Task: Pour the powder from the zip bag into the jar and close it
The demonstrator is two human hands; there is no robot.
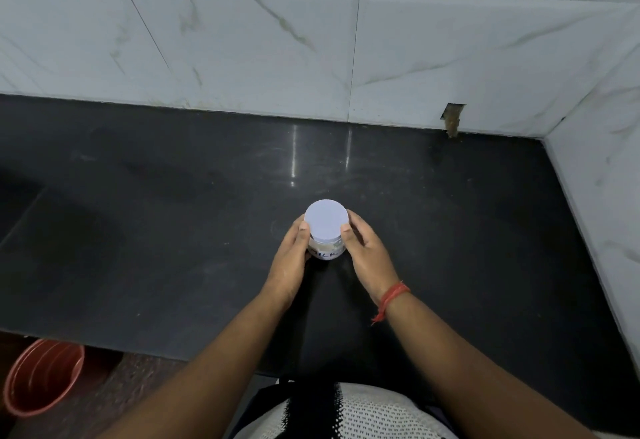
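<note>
Off to the left of both sets of fingers, below the counter edge, stands a reddish-brown plastic bucket (43, 376) on a speckled floor. Nearer in, the left hand (289, 258) curls round the left side of the jar (325, 248), its thumb lying against the rim of the lid (326, 220); the other fingers wrap behind and are mostly hidden. The jar sits upright between the two hands on the counter (138, 231), its long axis vertical, so both hands are equally near it and any twist of the lid would turn about that upright line. The lid is a flat, smooth, pale disc, already seated on the jar; below it a clear wall shows light powder and a handwritten label. To its right the right hand (363, 248) grips the opposite side, thumb at the lid's edge, with a red thread band (393, 295) at the wrist. The counter is dark, polished stone; the wall (242, 40) beyond is glossy veined white tile. No zip bag is visible.
</note>
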